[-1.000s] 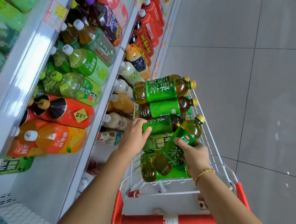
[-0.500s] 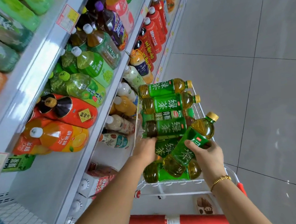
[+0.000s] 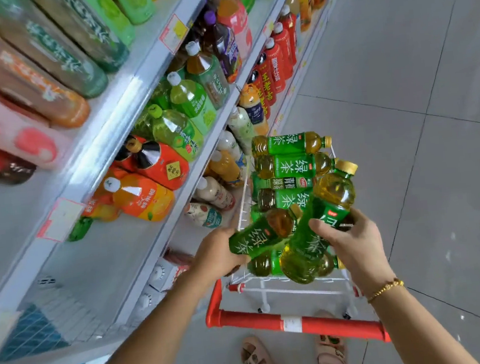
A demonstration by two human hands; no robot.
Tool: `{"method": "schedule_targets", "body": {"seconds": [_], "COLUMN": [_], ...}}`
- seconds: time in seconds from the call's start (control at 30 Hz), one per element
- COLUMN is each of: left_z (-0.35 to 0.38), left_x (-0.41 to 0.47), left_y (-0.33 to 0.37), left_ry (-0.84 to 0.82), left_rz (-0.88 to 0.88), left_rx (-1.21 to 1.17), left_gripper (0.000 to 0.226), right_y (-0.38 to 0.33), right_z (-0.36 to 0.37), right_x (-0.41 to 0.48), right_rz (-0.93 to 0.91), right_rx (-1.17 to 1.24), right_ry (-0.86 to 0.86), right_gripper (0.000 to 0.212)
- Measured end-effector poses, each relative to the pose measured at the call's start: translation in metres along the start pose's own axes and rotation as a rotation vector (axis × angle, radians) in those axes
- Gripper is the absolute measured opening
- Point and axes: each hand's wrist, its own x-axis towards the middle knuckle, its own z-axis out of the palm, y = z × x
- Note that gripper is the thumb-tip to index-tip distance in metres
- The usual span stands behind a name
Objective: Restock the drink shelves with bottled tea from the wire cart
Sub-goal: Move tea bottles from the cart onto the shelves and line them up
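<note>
Left grip [image 3: 219, 254] is curled round the base end of a clear plastic bottle of amber tea with a green label [image 3: 260, 235]. I hold it tilted over the near left corner of the white wire cart [image 3: 287, 290], cap end pointing up and right. My right grip [image 3: 353, 244] is clamped round the middle of a second green-labelled tea bottle with a yellow cap [image 3: 330, 199], steeply tilted above the cart's near right corner, cap away from me. Whether these 2 bottles touch, I cannot tell. More green-labelled tea bottles [image 3: 288, 145] lie on their sides in the cart, up to its far edge. The red handle bar [image 3: 296, 323] is nearest me. Grey drink shelves [image 3: 126, 104], crowded with bottles, run along the cart's left side.
</note>
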Motion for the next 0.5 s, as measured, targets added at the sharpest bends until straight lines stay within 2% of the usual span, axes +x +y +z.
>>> {"method": "schedule_targets", "body": {"seconds": [0.17,0.3,0.4,0.5], "left_z": [-0.040,-0.075,-0.102,-0.136], "left_x": [-0.071,-0.129,-0.177,-0.208], "left_y": [-0.030,-0.059,-0.086,-0.115], "left_ry": [0.346,0.573,0.943,1.260], "left_rz": [-0.150,-0.246,-0.225,-0.251], "left_rx": [-0.471,-0.799,-0.859,-0.764], "left_gripper": [0.051,0.055,0.049,0.071], "right_y": [-0.073,-0.122,-0.156,-0.180], "right_z": [0.062,0.120,0.166,0.220], "right_x": [-0.029,-0.055,-0.080,-0.105], "right_rz": [-0.198,-0.367,-0.484,-0.600], "right_rx": [-0.067,0.008,0.135,0.271], "right_ry": [-0.140,-0.276,-0.371,-0.430], "right_gripper": [0.062,0.042,0.043,0.049]}}
